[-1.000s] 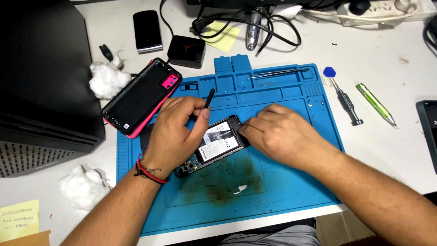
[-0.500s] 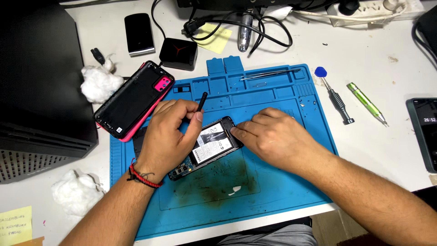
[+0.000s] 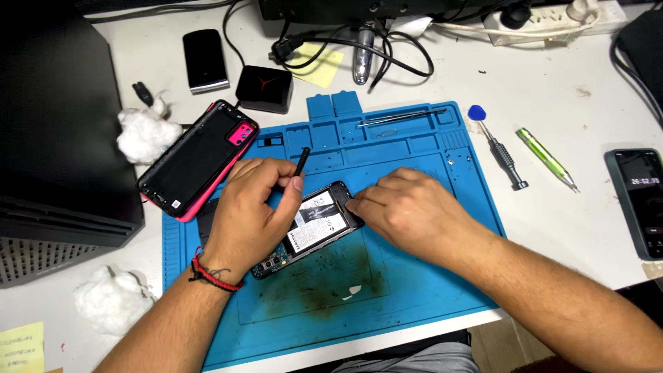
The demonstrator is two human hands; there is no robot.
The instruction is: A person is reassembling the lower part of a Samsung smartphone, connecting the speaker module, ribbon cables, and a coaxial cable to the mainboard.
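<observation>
An opened phone (image 3: 319,224) with its battery showing lies on the blue repair mat (image 3: 414,276). My left hand (image 3: 252,211) rests over the phone's left part and holds a thin black tool (image 3: 302,160) upright between thumb and fingers. My right hand (image 3: 407,211) presses its fingertips on the phone's upper right corner. A black and pink back cover (image 3: 197,160) lies at the mat's upper left edge.
Two screwdrivers (image 3: 504,152) (image 3: 547,157) lie right of the mat, and a phone with a lit screen (image 3: 639,200) beyond them. Tweezers (image 3: 400,117) sit in the mat's top tray. Cotton wads (image 3: 141,132) (image 3: 110,298), a black box (image 3: 264,88), another phone (image 3: 204,61), cables and a dark case are around.
The view has shifted slightly. Both hands stay on the phone; the black tool in my left hand has tilted only a little.
</observation>
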